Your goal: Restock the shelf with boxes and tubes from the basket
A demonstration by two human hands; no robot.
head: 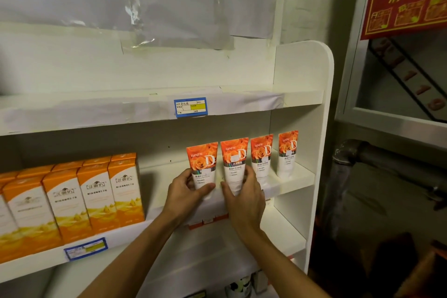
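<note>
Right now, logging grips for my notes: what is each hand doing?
Left hand: grips the leftmost tube.
Right hand: grips the second tube.

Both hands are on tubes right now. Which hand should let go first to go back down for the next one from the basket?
Probably the left hand. Its tube ends the row, with bare shelf beside it. The right hand holds the second tube, close beside the third. The basket is not in view.

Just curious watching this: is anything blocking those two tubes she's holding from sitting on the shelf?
Nothing visible. The left hand and right hand each grip an orange tube already upright on the middle shelf, with bare shelf between them and the orange boxes.
</note>
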